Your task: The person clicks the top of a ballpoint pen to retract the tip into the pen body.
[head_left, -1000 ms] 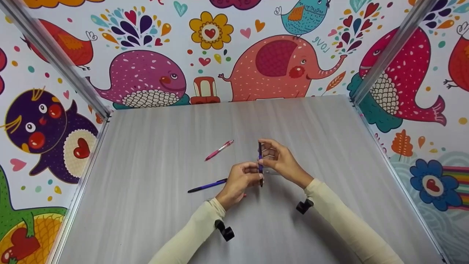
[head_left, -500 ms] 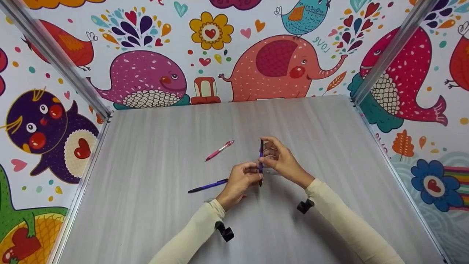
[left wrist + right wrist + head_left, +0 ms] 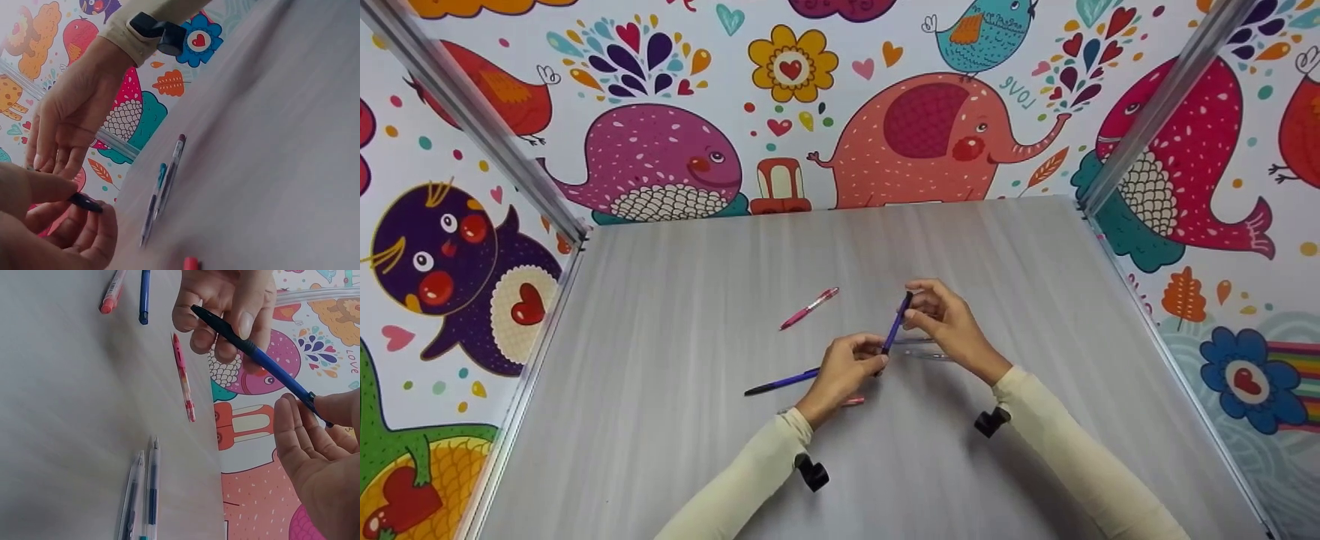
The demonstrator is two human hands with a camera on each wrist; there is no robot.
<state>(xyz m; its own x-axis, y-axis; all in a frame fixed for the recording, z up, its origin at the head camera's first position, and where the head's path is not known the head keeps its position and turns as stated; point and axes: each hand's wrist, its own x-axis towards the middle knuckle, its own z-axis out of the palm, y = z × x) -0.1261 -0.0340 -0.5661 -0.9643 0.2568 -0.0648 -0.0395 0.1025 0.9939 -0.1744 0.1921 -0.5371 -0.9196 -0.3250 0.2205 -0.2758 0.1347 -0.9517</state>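
A blue pen (image 3: 895,331) with black ends is held in the air between both hands, tilted with its far end to the right. My left hand (image 3: 844,371) pinches the near end; in the right wrist view its thumb lies on the black grip (image 3: 225,329). At the other end, by the clip, the thumb and fingers of my right hand (image 3: 952,324) pinch the pen. A second blue pen (image 3: 780,382) lies on the table, partly hidden by the left hand. Below that hand, a red-ended pen (image 3: 853,402) shows only its tip in the head view.
A pink pen (image 3: 808,308) lies beyond the left hand. Two clear-barrelled pens (image 3: 143,495) lie side by side, partly under the right hand in the head view. Patterned walls and metal rails (image 3: 1155,112) border the grey table (image 3: 675,300).
The held pen has gone from nearly straight to tilted, its far end swinging right. My right hand has shifted right, and my left hand slightly left, uncovering more of the red-ended pen.
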